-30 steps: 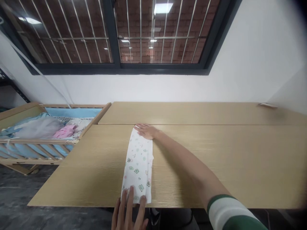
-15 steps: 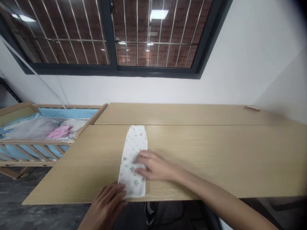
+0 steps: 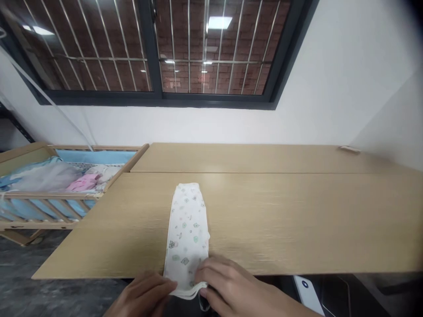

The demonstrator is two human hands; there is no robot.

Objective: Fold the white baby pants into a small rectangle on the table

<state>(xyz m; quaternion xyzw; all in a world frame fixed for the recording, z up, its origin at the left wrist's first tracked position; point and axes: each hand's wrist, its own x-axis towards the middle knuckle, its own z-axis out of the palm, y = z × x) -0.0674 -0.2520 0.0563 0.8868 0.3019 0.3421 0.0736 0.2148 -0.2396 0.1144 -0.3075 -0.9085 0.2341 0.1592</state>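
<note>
A long folded white cloth (image 3: 188,233) with small green and grey prints lies on the wooden tabletop. It is narrower at its far end, and its near end hangs just over the front edge. Thumb and fingers of my left hand (image 3: 140,294) pinch the near left corner. At the near right corner, my right hand (image 3: 231,286) grips the cloth with its thumb underneath and its fingers on top. Layered edges show between the two hands.
The wooden tabletop (image 3: 280,211) reaches back to a white wall below a barred window (image 3: 214,57). On the left stands a wooden crib (image 3: 53,196) with pink cloth (image 3: 84,182) inside. A white phone (image 3: 307,290) is below the front edge on the right.
My right hand has come from the middle of the cloth to its near right corner and taken hold. The cloth has slid toward me, its near end now past the table edge.
</note>
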